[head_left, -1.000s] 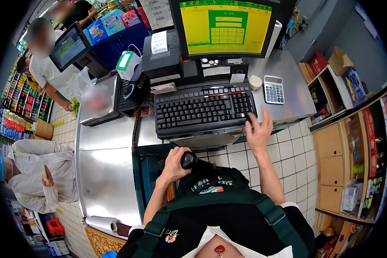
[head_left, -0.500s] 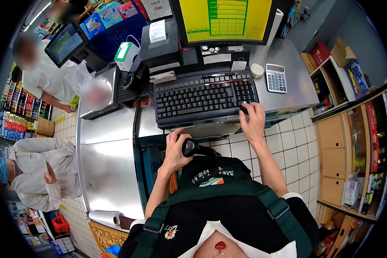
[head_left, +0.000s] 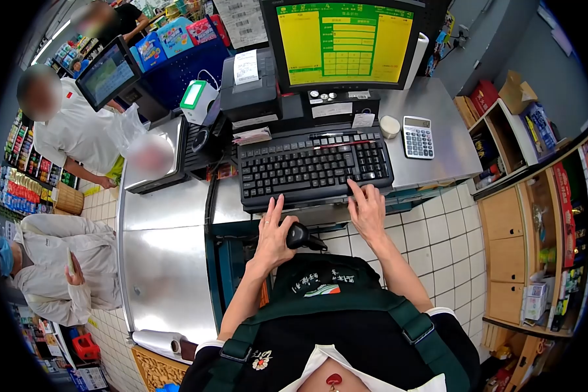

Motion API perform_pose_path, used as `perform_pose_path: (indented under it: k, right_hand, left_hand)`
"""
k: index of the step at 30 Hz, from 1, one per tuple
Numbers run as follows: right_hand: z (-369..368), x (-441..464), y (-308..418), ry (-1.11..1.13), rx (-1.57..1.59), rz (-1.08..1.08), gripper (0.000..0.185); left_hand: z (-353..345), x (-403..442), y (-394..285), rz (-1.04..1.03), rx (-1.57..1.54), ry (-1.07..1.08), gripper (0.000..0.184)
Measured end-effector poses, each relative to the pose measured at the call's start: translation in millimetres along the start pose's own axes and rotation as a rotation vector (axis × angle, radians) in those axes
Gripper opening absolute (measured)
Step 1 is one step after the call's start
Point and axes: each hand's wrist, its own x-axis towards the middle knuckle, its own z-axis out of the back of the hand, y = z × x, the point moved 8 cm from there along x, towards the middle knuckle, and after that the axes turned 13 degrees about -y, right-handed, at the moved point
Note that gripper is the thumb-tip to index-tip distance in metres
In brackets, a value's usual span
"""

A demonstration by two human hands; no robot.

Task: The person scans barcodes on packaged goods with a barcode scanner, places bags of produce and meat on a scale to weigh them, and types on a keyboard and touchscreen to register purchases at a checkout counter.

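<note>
While your left hand (head_left: 272, 238) is closed, thumb and lower fingers, around a black handheld device (head_left: 298, 235), its index and middle fingers stretch out to the front edge of the keyboard (head_left: 313, 166). You have that device just off the near edge of the counter (head_left: 166, 268), in front of the keyboard. Your right hand (head_left: 370, 212) grips nothing: its fingers are apart, the index fingertip at the keyboard's front rows, right of the middle; whether it presses a key cannot be told.

Behind the keyboard you have the monitor (head_left: 346, 52), lit yellow and green, with a black printer (head_left: 249, 98) to its left. A small white container (head_left: 390, 127) and a calculator (head_left: 418, 137) stand to the keyboard's right, towards the counter's right end. By the counter's left edge, a plastic bag (head_left: 129, 127) sits on a scale (head_left: 174, 134), its contents blurred. A pale roll (head_left: 157, 340) lies at the near left corner. Beyond the left edge are a person in a white shirt (head_left: 88, 130) and a person in a pale coat (head_left: 65, 268).
</note>
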Motion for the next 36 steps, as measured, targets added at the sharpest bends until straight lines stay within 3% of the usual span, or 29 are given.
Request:
perform_pose_path:
  k: [4,6,8,9,10,12,14,18,20,22,26,28,36]
  right_hand:
    - [5,14,-14,0.028,0.019,-0.129,0.036]
    - [33,21,-29,-0.219,-0.105,-0.140,0.039]
    - [30,2,-80,-0.305,-0.028,-0.367,0.042]
    - [21,-8,-102,-0.216,0.224,-0.707,0.040]
    - [21,-10,-104,-0.157,0.264,-0.764,0.041]
    - [30,2,-79,-0.091,0.093,-0.425,0.041]
    - [35,7,-57,-0.120,-0.094,-0.271,0.037]
    - [21,21,-33,-0.126,-0.048,-0.138,0.036]
    - [10,27,-16,-0.057,-0.225,0.076,0.035]
    - [15,42,-26,-0.105,-0.088,-0.032,0.029]
    - [16,42,-47,-0.117,-0.152,-0.040,0.028]
    - [33,34,-49,-0.148,-0.017,-0.093,0.026]
    - [12,42,-41,-0.123,-0.138,-0.084,0.023]
  left_hand:
    - [1,-1,-2,-0.002,0.019,0.020,0.051]
    - [1,0,0,0.000,0.024,0.041,0.051]
    - [0,0,1,-0.007,0.030,0.034,0.051]
    - [0,0,0,-0.014,0.036,0.032,0.052]
    - [-1,-1,1,-0.018,0.045,0.048,0.054]
    - [-2,-1,2,-0.031,0.053,0.036,0.057]
    - [-3,-1,2,-0.028,0.038,0.033,0.059]
    - [-6,-2,5,-0.021,0.067,0.049,0.058]
    - [-5,-1,6,-0.044,0.080,0.025,0.058]
    - [-6,-1,7,-0.022,0.080,0.049,0.059]
    - [-3,0,2,-0.029,0.070,0.035,0.059]
    - [0,1,-2,-0.003,0.059,0.056,0.055]
    - [-5,-2,2,-0.022,0.061,0.054,0.059]
